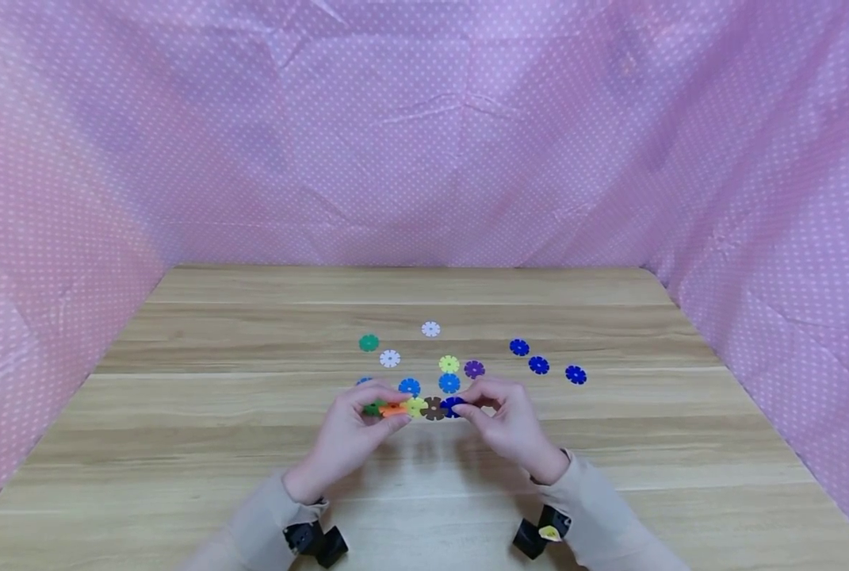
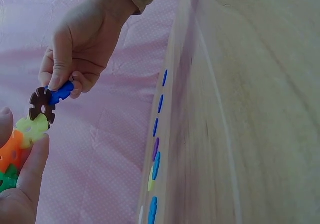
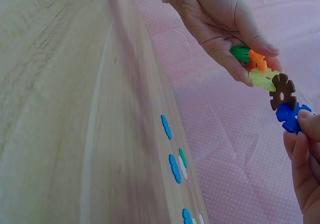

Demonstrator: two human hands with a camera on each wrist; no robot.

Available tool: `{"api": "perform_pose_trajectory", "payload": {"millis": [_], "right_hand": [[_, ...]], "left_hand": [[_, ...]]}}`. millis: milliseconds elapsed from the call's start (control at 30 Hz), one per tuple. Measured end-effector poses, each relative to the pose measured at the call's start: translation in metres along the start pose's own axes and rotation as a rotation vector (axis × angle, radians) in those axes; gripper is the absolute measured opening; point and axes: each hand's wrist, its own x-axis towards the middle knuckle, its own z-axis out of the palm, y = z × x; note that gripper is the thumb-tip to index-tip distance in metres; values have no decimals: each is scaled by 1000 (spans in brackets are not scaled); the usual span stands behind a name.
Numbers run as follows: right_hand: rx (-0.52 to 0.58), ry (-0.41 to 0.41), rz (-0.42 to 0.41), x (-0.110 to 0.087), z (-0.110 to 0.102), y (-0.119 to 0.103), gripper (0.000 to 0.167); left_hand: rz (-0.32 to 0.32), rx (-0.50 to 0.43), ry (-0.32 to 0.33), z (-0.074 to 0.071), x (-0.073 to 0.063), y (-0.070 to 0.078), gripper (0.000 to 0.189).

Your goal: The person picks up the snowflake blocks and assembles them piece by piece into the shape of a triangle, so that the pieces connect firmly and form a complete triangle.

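A short chain of notched plastic snowflake discs is held up between both hands, above the wooden table. From left to right it runs green (image 3: 240, 54), orange (image 1: 393, 409), yellow (image 3: 263, 78), brown (image 1: 434, 408) and dark blue disc (image 3: 288, 117). My left hand (image 1: 349, 428) grips the chain near its orange and yellow discs, thumb below and fingers above in the head view. With thumb and fingertips, my right hand (image 1: 510, 424) pinches the dark blue disc, which meets the brown one edge to edge. How deeply their slots interlock cannot be told.
Loose discs lie flat beyond the hands: white (image 1: 430, 328), green (image 1: 369, 342), yellow (image 1: 449, 364), purple (image 1: 474, 369) and several lighter blue (image 1: 449, 384). Three dark blue discs (image 1: 539, 365) lie farther right. Pink dotted cloth (image 1: 424, 159) surrounds the wooden table (image 1: 253, 317).
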Motion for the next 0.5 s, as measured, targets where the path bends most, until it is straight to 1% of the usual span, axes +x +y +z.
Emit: {"api": "perform_pose_trajectory", "payload": {"millis": [133,233,367,500], "right_hand": [[-4,-11,-5,1,0,0,9],[-9,-26,6,2,-1,0,8],[1,-57,50,4,-2,1,8],[11,-86,96,6,-3,3,8]], "left_hand": [[4,2,-2,-1,0,-2,24],[-13,-7,14,-1,0,-3,25],[-18,-13,35,-1,1,-4,26],[-3,-3,39,-3,1,-4,26]]}}
